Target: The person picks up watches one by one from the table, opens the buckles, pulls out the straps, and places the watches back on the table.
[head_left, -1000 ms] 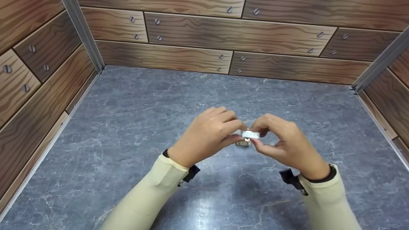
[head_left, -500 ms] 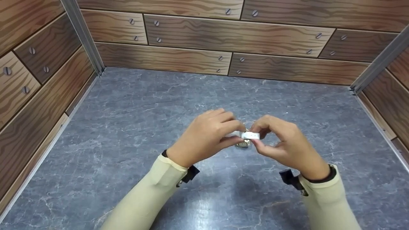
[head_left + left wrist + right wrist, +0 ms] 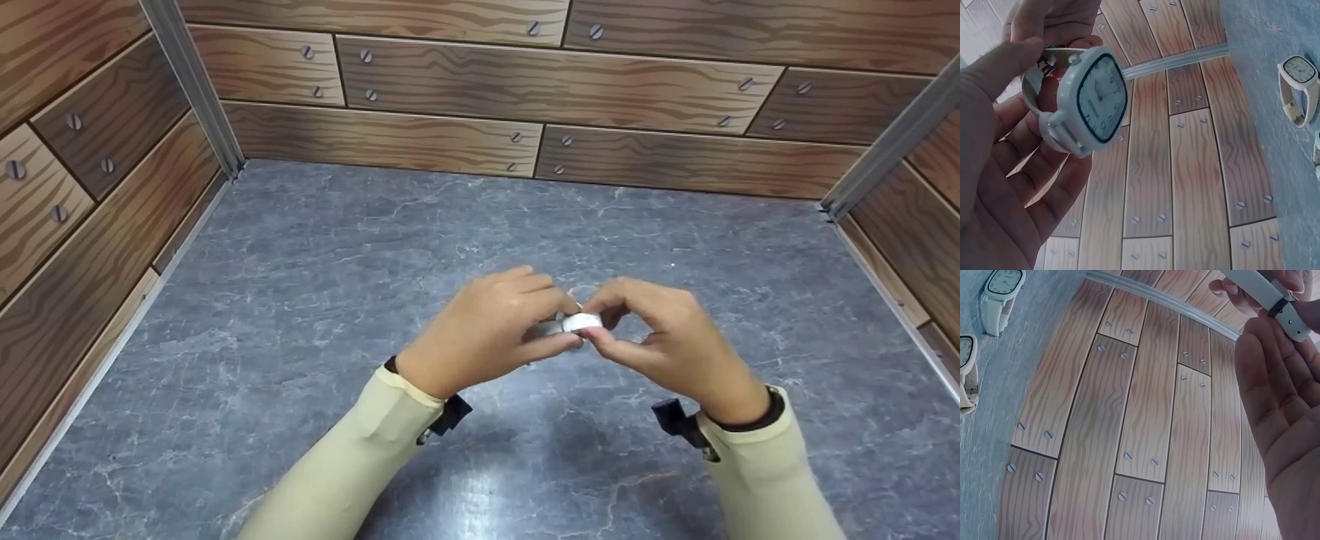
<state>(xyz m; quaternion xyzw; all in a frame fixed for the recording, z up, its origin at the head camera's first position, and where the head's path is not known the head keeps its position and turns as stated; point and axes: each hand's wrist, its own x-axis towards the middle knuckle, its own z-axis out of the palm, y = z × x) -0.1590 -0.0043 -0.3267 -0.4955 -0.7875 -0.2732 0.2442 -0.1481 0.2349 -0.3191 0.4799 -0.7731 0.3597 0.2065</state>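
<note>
A white wristwatch (image 3: 1103,98) with a squarish face is held up between the two hands, its strap curved into a loop. The left hand (image 3: 499,326) grips the watch, thumb and fingers around the strap beside the case. At the strap's holed end (image 3: 1295,326), the right hand (image 3: 660,334) pinches with thumb and fingertips. A dark metal buckle or loop (image 3: 1278,307) crosses the strap just before that end. From the head view only a short white piece of strap (image 3: 582,322) shows between the fingertips; the face is hidden there.
Two more pale square watches lie on the grey marbled tabletop (image 3: 360,240): one watch (image 3: 1004,284) and another watch (image 3: 965,354) at the frame's edge. Wood-patterned walls (image 3: 420,75) with grey metal corner posts (image 3: 199,82) enclose the table on its back and sides.
Both hands have come slightly lower and nearer the body with the watch. The visible strap end has shifted a little left. The watch part visible beneath it earlier is now hidden.
</note>
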